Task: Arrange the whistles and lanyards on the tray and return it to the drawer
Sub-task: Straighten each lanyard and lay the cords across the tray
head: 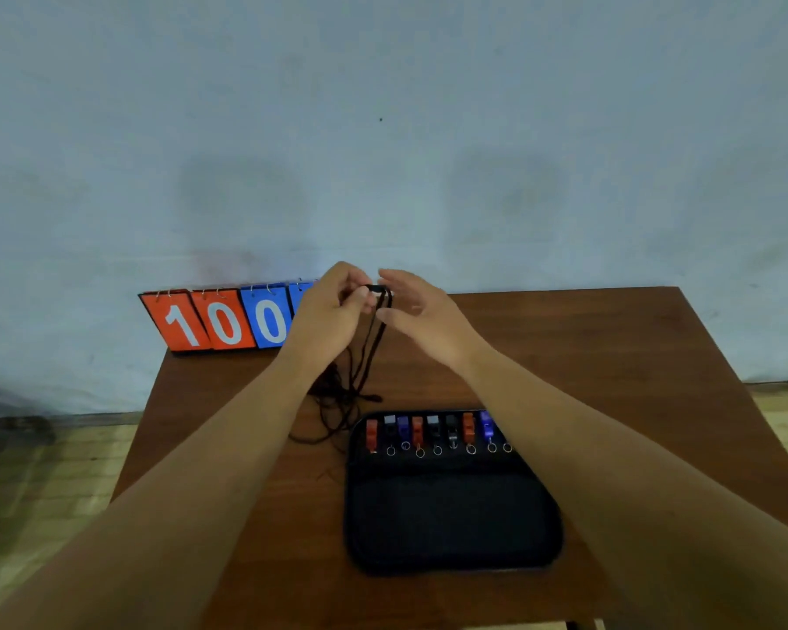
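Readable only on the flip scoreboard at the table's far edge: white "1" and "0" on orange cards, then "0" on a blue card, the next card hidden behind a hand.

**A sports equipment corner, likely in a gym or school hall**

The kit on show points to sport. A flip scoreboard with orange and blue number cards on rings stands at the far left of a brown wooden table, reading 1, 0, 0. Nearer, a black tray holds a row of whistles in orange, black, grey and purple, each with a small metal ring. Black lanyards lie tangled beside it. Behind the table rises a bare, pale, scuffed wall; the floor at the left looks like light wooden boards.
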A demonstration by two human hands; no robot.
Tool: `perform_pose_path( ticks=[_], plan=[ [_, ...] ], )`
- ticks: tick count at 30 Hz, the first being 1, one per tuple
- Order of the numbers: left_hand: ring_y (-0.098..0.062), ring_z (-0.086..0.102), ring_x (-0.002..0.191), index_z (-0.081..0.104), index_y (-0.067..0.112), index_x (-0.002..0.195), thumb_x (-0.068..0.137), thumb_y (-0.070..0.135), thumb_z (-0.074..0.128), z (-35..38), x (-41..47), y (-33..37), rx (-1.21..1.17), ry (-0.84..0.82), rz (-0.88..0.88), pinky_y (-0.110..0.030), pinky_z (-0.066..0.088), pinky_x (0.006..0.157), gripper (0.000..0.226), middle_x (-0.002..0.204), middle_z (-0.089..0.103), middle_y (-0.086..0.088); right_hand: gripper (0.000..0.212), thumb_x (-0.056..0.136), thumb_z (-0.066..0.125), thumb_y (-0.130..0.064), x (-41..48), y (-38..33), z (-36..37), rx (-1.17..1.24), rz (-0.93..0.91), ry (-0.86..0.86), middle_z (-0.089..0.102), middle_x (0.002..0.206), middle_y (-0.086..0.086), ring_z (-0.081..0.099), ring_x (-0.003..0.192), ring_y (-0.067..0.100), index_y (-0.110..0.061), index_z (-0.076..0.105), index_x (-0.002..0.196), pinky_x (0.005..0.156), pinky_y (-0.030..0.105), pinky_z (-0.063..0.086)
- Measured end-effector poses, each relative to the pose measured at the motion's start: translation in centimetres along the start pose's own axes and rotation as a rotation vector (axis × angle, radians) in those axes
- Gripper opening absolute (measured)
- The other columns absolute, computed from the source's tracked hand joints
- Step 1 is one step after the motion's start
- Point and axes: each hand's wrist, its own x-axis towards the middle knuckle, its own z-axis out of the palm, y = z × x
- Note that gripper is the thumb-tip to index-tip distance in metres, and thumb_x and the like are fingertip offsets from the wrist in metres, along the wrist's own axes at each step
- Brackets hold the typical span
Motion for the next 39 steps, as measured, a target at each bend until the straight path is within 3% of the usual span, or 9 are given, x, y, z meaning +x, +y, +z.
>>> perform_pose_path(
  ticks=[3, 5, 9, 14, 18, 23, 27, 33, 39],
  plan=[
    [0.004, 0.06, 0.083, 0.059, 0.029, 0.093, 0.099, 0.014, 0.054, -0.1, -0.3, 1.1, 0.022, 0.028, 0.046, -0.014, 0.045, 0.077, 0.017, 0.089, 0.065, 0.013, 0.016, 0.097, 0.064, -0.026, 0.0, -1.5, -0.2, 0.008, -0.037, 0.018, 0.072, 0.093, -0.013, 0.063, 0.08, -0.004, -0.018, 0.074, 0.107, 0.073, 0.014, 0.046],
    [0.005, 0.057, 0.084, 0.06, 0.029, 0.094, 0.099, 0.017, 0.055, -0.1, -0.6, 1.3, 0.067, 0.054, 0.052, -0.008, 0.04, 0.071, 0.014, 0.09, 0.062, 0.016, 0.022, 0.097, 0.064, -0.031, 0.0, -1.9, -0.5, -0.059, -0.041, 0.043, 0.069, 0.077, -0.008, 0.054, 0.062, 0.002, -0.013, 0.075, 0.092, 0.064, 0.022, 0.04],
    [0.005, 0.056, 0.089, 0.06, 0.025, 0.104, 0.099, 0.023, 0.057, 0.0, -1.3, 1.0, 0.092, 0.073, 0.02, -0.015, 0.043, 0.076, 0.007, 0.095, 0.061, 0.017, 0.022, 0.099, 0.06, -0.024, -0.4, -2.1, -1.3, -0.084, -0.013, 0.02, 0.076, 0.082, -0.002, 0.053, 0.059, 0.01, -0.009, 0.076, 0.096, 0.062, 0.027, 0.045],
    [0.009, 0.054, 0.113, 0.047, 0.032, 0.137, 0.092, 0.037, 0.068, 1.6, -2.3, -0.1, -0.128, -0.257, -0.14, -0.015, 0.04, 0.094, 0.05, 0.122, 0.06, 0.025, 0.019, 0.098, 0.058, -0.013, -0.2, -2.8, -1.8, 0.211, 0.06, 0.082, 0.074, 0.083, 0.014, 0.061, 0.066, 0.02, -0.004, 0.075, 0.1, 0.064, 0.033, 0.053],
    [-0.006, 0.068, 0.096, 0.069, 0.02, 0.106, 0.1, 0.027, 0.056, 3.3, -2.1, -2.3, 0.036, -0.303, -0.134, -0.025, 0.045, 0.089, 0.016, 0.092, 0.076, 0.002, 0.022, 0.101, 0.053, -0.01, 0.3, -3.3, -2.3, 0.405, 0.113, 0.157, 0.073, 0.093, 0.022, 0.062, 0.067, 0.021, 0.004, 0.069, 0.104, 0.068, 0.034, 0.055],
    [-0.019, 0.067, 0.085, 0.066, 0.022, 0.097, 0.104, 0.027, 0.046, 2.7, -1.6, -6.2, 0.216, -0.22, -0.263, -0.024, 0.045, 0.072, 0.022, 0.087, 0.072, 0.003, 0.022, 0.102, 0.052, -0.013, 0.9, -2.3, -4.5, 0.485, 0.103, 0.358, 0.072, 0.083, 0.018, 0.06, 0.063, 0.022, 0.001, 0.069, 0.099, 0.066, 0.032, 0.056],
    [-0.023, 0.067, 0.092, 0.065, 0.019, 0.096, 0.105, 0.033, 0.043, 1.9, -1.2, -8.2, 0.285, -0.22, -0.356, -0.031, 0.05, 0.075, 0.027, 0.088, 0.072, 0.001, 0.025, 0.102, 0.052, -0.021, 0.5, -1.2, -5.4, 0.221, 0.131, 0.44, 0.07, 0.068, 0.007, 0.057, 0.057, 0.01, -0.007, 0.073, 0.098, 0.062, 0.019, 0.049],
    [0.0, 0.056, 0.112, 0.055, 0.035, 0.13, 0.095, 0.051, 0.057, 2.2, -1.5, -6.0, 0.114, -0.417, -0.204, -0.023, 0.043, 0.089, 0.039, 0.123, 0.061, 0.017, 0.035, 0.104, 0.047, -0.038, -0.5, -1.9, -4.6, -0.041, 0.139, 0.175, 0.056, 0.047, 0.001, 0.065, 0.056, 0.021, -0.013, 0.07, 0.095, 0.082, 0.031, 0.053],
    [-0.022, 0.063, 0.072, 0.059, 0.006, 0.121, 0.095, 0.058, 0.036, 2.0, -0.2, -0.9, -0.647, -0.332, -0.255, -0.031, 0.048, 0.065, 0.063, 0.079, 0.067, -0.007, 0.032, 0.102, 0.054, -0.028, -0.7, -2.3, -4.1, -0.437, 0.072, -0.16, 0.056, 0.054, -0.008, 0.045, 0.044, 0.003, -0.007, 0.073, 0.088, 0.051, 0.021, 0.037]
  ],
)
